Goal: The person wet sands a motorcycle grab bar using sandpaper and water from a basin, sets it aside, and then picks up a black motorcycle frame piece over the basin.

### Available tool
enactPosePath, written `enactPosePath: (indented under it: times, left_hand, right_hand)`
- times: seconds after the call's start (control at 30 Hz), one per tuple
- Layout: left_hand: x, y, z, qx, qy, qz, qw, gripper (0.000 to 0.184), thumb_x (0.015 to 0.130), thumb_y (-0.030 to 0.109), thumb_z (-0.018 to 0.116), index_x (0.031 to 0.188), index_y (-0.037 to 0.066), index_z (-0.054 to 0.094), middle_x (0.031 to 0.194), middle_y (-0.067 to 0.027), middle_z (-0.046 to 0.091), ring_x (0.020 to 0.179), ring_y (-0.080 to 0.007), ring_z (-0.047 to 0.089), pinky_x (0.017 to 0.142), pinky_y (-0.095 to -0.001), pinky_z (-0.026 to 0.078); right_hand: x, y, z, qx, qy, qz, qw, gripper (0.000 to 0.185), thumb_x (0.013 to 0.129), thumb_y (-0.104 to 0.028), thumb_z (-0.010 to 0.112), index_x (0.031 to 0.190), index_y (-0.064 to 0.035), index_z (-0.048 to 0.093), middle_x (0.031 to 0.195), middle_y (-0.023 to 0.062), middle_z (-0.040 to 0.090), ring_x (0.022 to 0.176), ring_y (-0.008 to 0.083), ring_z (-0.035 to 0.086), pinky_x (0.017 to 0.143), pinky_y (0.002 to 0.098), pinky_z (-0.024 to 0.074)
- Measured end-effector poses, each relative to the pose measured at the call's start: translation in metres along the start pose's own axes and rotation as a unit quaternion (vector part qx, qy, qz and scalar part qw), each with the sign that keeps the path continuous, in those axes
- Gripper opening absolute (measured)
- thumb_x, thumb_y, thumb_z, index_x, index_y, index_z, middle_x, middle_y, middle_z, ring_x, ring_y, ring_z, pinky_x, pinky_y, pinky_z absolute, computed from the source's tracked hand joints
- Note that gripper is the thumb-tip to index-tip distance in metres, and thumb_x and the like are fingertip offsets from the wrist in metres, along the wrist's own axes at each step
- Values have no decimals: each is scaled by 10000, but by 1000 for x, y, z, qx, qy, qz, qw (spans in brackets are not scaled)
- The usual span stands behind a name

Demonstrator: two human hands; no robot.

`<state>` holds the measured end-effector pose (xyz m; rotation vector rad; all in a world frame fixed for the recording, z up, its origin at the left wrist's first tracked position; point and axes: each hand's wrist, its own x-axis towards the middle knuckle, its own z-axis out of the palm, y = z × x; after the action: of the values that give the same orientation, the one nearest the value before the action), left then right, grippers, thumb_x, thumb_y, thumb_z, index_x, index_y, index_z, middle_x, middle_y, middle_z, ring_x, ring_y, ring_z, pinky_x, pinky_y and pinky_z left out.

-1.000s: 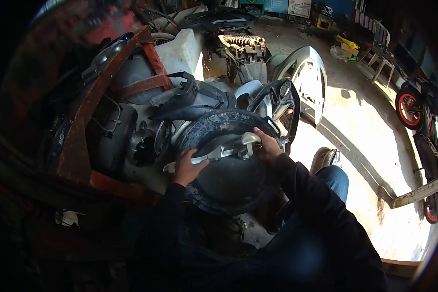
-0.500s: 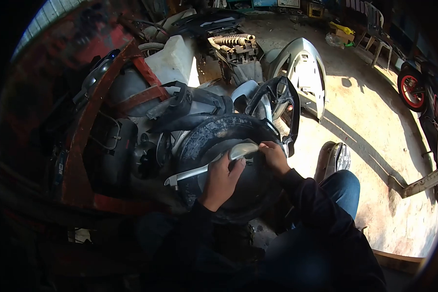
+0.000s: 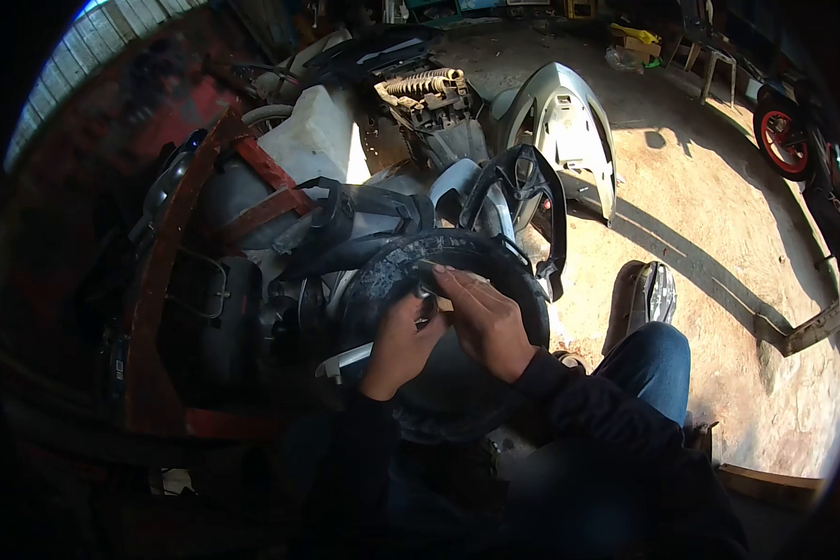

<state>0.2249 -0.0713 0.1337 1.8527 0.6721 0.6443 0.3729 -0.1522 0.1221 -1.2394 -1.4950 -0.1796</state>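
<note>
Joining the left hand (image 3: pixel 403 343), curled round the silver part (image 3: pixel 355 357) over the black basin (image 3: pixel 369 291), the bent right hand (image 3: pixel 491 325), hold unclear, concentrates work there.

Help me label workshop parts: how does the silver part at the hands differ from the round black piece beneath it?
Colour: the silver part is pale and bright, while the round black piece is dark. Outline: the silver part's visible end is narrow; the round black piece is broad and circular. Position: the silver part is above; the round black piece lies below. Both are partly hidden by the hands.
</note>
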Motion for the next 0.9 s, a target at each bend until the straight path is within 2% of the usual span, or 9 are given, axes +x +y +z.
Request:
enactPosePath:
  times: [0.27,0.37,0.43,0.5,0.57,0.63,0.7,0.77,0.9]
  left_hand:
    - [-2,17,-8,106,3,-27,994,224,889,48,664,1087,-42,609,936,-138,707,856,-185,686,750,-304,526]
    - [-2,10,-9,-1,23,2,1000,220,882,62,672,1060,-54,615,916,-163,699,820,-217,691,727,-313,528]
    - [-6,16,-9,144,27,-2,989,185,899,76,676,1021,-57,636,868,-75,690,816,-59,612,681,-272,492]
    - [-12,5,-7,178,36,4,983,186,901,79,676,1029,-51,640,896,-75,695,824,-73,609,703,-266,493]
    - [-9,7,-7,43,33,11,998,196,898,78,674,1039,-54,635,897,-91,696,832,-91,616,722,-274,500]
    - [-8,6,-7,67,30,3,997,204,894,77,675,1042,-56,629,889,-102,692,832,-85,610,719,-272,498]
    - [-13,4,-7,160,52,25,985,226,861,115,685,1026,-26,621,905,-217,660,822,-373,668,717,-407,513]
    - [-13,5,-4,77,46,27,996,242,851,127,695,1023,-27,619,897,-217,661,827,-373,669,718,-403,510]
    - [-11,2,-1,152,73,14,986,206,860,95,681,1010,-30,616,893,-209,672,817,-325,680,712,-386,507]
  right_hand:
    - [7,16,1,-51,-67,7,996,453,732,5,643,1183,33,643,1142,156,679,1084,310,644,953,399,519]
    - [0,20,6,-99,-88,52,990,440,731,-25,652,1168,28,650,1130,170,689,1094,311,645,944,397,520]
    - [12,-12,4,-63,-62,-40,995,440,726,-43,663,1160,24,654,1144,171,687,1091,312,647,925,392,526]
    - [12,-13,5,-76,-66,-65,993,437,728,-55,666,1159,18,657,1150,169,686,1083,309,650,932,388,522]
    - [6,17,7,-95,-124,80,984,437,734,-61,665,1165,16,653,1156,151,685,1080,300,652,942,391,516]
    - [14,-1,2,-120,-136,56,982,442,738,-67,665,1171,16,644,1152,150,683,1066,294,656,929,391,518]
    - [18,-18,-1,-93,-90,-76,989,473,723,-63,680,1187,11,634,1136,147,687,1040,293,661,892,387,523]
    - [12,3,2,-77,-116,32,990,504,699,-59,690,1198,-5,639,1136,138,686,1049,281,661,897,387,520]
    - [18,-10,2,-77,-90,-48,992,502,708,-49,675,1207,-3,639,1148,156,689,1041,302,669,906,394,530]
